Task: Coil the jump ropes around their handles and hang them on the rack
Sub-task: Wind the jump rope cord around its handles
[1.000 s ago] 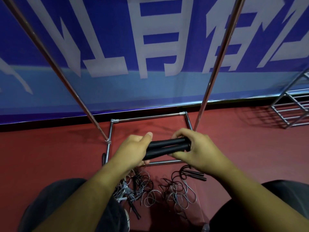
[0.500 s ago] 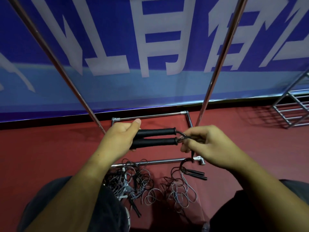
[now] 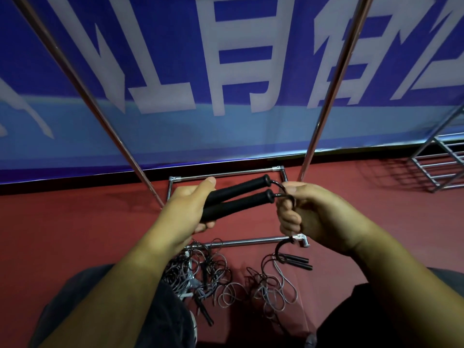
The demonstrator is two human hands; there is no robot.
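My left hand (image 3: 185,207) grips two black foam jump-rope handles (image 3: 238,197) held side by side, their free ends tilted up to the right. My right hand (image 3: 308,214) is closed on the black rope (image 3: 280,247) where it leaves the handle ends; the rope curves down from under the fist to the floor. The chrome rack (image 3: 253,242) stands in front of me, its base frame on the red floor and two uprights rising past my hands. On the floor between my knees lies a tangle of other jump ropes (image 3: 208,277), black and grey.
Another pair of thin black handles (image 3: 297,262) lies on the floor by the rack's near right corner. A blue banner wall (image 3: 226,84) closes the back. A second metal frame (image 3: 442,167) stands at the far right. My knees fill the bottom corners.
My right hand slid off the handles to their right end and closed on the rope. My left hand tilted the handles so their free ends point up and right.
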